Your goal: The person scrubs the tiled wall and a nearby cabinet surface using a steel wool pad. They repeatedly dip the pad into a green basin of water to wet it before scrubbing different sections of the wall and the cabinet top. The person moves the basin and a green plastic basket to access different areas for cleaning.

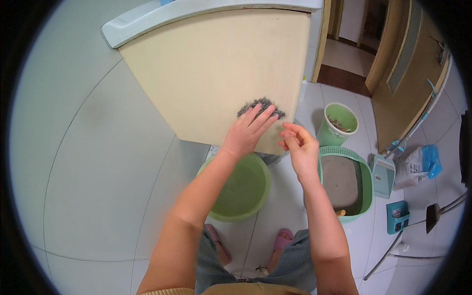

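My left hand (247, 133) lies with spread fingers on a dark, mottled scrubbing cloth or pad (264, 107), which is flat against the cream side panel (221, 70) of a washbasin cabinet. The pad's edges look blurred, and my fingers hide part of it. By the lower right corner of that panel is my right hand (300, 147), its fingers bent and somewhat apart, with nothing visible in it. Whether its fingertips touch the panel edge, I cannot tell. Beneath my left forearm a green plastic basin (266, 191) of water stands on the floor, partly covered by the arm.
A white countertop (206, 8) overhangs the panel. On the right stand a green waste bin (326, 134) and a green litter tray (367, 191). Beyond them are a dustpan (383, 177), a plastic bag (418, 166) and long handles. A wooden door (409, 73) stands ajar.
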`<state>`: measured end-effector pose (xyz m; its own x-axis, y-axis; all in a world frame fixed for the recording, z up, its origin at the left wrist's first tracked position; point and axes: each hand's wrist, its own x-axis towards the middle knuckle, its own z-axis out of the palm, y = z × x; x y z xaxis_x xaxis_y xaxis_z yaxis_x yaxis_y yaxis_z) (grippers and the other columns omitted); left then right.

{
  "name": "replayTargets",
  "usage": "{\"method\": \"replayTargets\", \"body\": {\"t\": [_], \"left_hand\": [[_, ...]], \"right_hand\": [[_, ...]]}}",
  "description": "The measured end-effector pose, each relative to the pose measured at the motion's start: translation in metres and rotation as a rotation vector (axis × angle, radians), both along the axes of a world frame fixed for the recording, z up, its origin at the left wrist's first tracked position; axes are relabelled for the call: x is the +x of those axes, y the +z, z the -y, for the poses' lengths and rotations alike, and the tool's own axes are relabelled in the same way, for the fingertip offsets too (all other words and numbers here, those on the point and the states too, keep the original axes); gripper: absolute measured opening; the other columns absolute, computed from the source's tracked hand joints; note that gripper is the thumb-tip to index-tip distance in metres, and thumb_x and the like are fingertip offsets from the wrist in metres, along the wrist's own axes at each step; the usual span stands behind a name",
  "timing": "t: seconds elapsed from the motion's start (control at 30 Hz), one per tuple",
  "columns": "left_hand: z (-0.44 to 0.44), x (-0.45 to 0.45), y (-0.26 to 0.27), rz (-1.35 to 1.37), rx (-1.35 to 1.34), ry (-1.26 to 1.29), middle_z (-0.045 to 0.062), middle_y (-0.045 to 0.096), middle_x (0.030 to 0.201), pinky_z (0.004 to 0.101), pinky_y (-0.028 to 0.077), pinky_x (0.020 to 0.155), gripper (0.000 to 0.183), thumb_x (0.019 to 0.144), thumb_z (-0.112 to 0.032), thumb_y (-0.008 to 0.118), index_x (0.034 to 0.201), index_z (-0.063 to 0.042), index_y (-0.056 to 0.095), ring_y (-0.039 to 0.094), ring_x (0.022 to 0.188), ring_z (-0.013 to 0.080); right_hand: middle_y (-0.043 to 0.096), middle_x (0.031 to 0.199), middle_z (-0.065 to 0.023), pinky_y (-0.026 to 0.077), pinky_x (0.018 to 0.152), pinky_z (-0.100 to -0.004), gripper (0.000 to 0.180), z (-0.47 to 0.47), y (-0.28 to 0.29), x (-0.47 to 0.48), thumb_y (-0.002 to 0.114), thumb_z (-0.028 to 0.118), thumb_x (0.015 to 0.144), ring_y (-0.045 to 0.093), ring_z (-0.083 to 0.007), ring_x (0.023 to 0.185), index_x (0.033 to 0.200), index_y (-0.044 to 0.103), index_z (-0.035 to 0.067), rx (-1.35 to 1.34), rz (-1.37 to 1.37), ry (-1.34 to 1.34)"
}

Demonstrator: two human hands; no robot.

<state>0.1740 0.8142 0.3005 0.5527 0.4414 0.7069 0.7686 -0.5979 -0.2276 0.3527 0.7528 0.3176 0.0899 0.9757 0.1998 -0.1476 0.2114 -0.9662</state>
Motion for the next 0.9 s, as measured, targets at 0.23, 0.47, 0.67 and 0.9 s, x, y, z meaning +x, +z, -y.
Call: {"method": "replayTargets", "body": {"t": [0.23, 0.47, 0.67, 0.9], "left_hand": [[-0.034, 0.039, 0.132, 0.257, 0.363, -0.118, 0.005, 0.046, 0.148, 0.0442, 0.045, 0.104, 0.059, 0.081, -0.003, 0.053, 0.138, -0.016, 0.054, 0.049, 0.127, 0.0378], [-0.012, 0.016, 0.002, 0.016, 0.029, -0.154, 0.000, 0.048, 0.146, 0.0420, 0.048, 0.101, 0.050, 0.082, -0.008, 0.054, 0.132, -0.015, 0.059, 0.051, 0.127, 0.0267], [-0.015, 0.040, 0.058, 0.180, 0.173, -0.153, 0.003, 0.052, 0.144, 0.0422, 0.047, 0.101, 0.050, 0.082, -0.009, 0.055, 0.131, -0.015, 0.060, 0.053, 0.124, 0.0311], [-0.028, 0.056, 0.103, 0.127, 0.367, -0.135, 0.001, 0.053, 0.142, 0.0418, 0.049, 0.100, 0.053, 0.079, -0.009, 0.057, 0.131, -0.017, 0.061, 0.054, 0.123, 0.0308]], "right_hand": [[0.068, 0.092, -0.0066, 0.052, 0.068, -0.0227, 0.023, -0.006, -0.016, 0.004, 0.056, 0.001, 0.094, 0.062, -0.0085, 0.074, 0.115, 0.065, -0.001, -0.032, 0.044, -0.016], [0.068, 0.094, -0.0077, 0.052, 0.067, -0.0233, 0.021, -0.006, 0.001, -0.003, 0.055, 0.000, 0.093, 0.062, -0.0091, 0.073, 0.112, 0.065, -0.002, 0.025, -0.089, -0.088], [0.069, 0.094, -0.0084, 0.049, 0.064, -0.0232, 0.021, -0.010, -0.011, 0.005, 0.054, -0.002, 0.092, 0.062, -0.0104, 0.070, 0.110, 0.066, -0.002, -0.042, -0.118, -0.100], [0.069, 0.093, -0.0083, 0.048, 0.063, -0.0231, 0.020, -0.012, 0.002, -0.001, 0.055, -0.002, 0.092, 0.062, -0.0109, 0.070, 0.109, 0.066, -0.002, -0.057, -0.166, -0.097]]}}
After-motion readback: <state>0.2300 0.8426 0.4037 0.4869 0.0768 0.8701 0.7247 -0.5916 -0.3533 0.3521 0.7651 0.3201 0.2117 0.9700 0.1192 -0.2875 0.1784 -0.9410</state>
